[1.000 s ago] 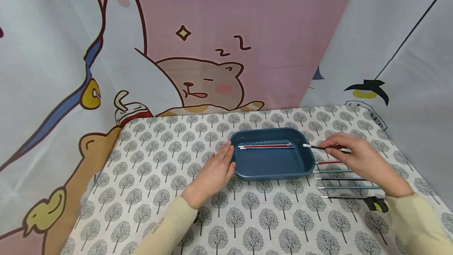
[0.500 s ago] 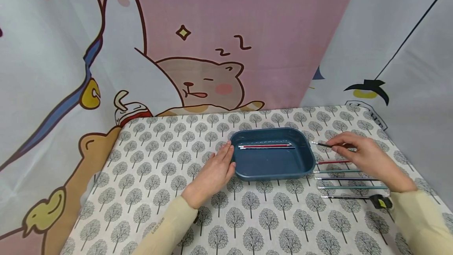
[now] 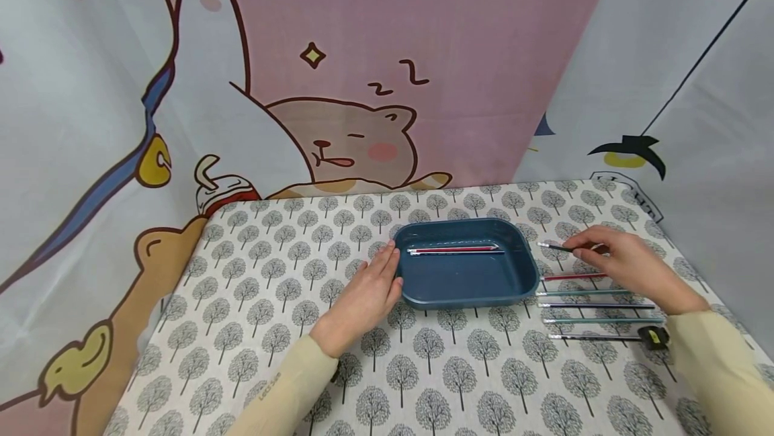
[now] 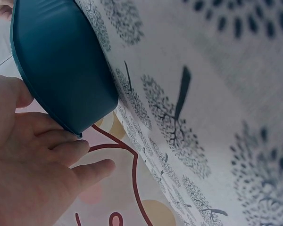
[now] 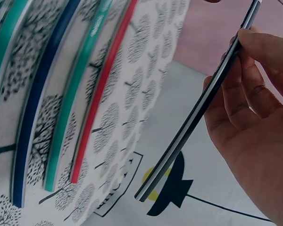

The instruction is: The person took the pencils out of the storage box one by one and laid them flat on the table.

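Observation:
My right hand [image 3: 613, 258] pinches a black-and-white striped pencil [image 5: 198, 110] between thumb and fingertips. In the head view its white-tipped end [image 3: 544, 244] points left, just outside the right rim of a blue plastic tray [image 3: 465, 303]. My left hand [image 3: 370, 285] rests its extended fingers on the tray's left end; the left wrist view has the thumb and fingers [image 4: 68, 150] along the outside of that rim. Inside the tray a red pencil [image 3: 453, 248] and a dark pencil [image 3: 459, 253] lie side by side near the far wall.
Right of the tray several pencils lie in a row: a red one [image 5: 104, 92], green ones such as this green pencil [image 5: 78, 99], a dark blue one [image 5: 40, 103] and a black one [image 3: 595, 337] nearest me. A tree-print cloth [image 3: 290, 328] covers the table. Cartoon-printed curtains [image 3: 471, 86] stand behind.
My right hand has drawn back a little to the right with the striped pencil, whose end has moved from over the tray's rim to outside it. The left hand and tray stay put.

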The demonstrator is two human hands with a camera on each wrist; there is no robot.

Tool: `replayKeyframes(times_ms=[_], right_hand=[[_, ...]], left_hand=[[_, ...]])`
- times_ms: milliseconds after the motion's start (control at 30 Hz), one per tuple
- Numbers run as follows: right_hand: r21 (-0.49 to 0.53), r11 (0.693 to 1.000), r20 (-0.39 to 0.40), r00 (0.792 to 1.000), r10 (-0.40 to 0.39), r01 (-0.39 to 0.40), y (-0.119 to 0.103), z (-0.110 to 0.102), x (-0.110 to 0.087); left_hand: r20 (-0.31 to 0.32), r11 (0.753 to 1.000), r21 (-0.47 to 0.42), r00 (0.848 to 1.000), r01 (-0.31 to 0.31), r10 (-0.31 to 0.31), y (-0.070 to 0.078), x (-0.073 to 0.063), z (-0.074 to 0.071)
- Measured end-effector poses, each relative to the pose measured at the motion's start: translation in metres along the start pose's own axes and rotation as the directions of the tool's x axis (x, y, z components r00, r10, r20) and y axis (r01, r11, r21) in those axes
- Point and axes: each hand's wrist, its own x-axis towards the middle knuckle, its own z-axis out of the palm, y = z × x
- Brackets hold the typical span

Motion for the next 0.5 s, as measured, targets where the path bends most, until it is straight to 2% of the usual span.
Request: replayKeyframes(times_ms=[233, 500], right_hand=[[-0.002, 1.0, 0.038, 0.999, 0.016, -0.016, 0.011, 0.009, 0.006], [0.03, 0.999, 0.123, 0.992, 0.034, -0.038, 0.018, 0.021, 0.015]], left_hand=[[0.003, 1.0, -0.007, 1.0, 0.004, -0.004, -0.001, 0.0, 0.001], [0.0, 1.0, -0.014, 1.0, 0.005, -0.005, 0.0, 0.0, 0.0]])
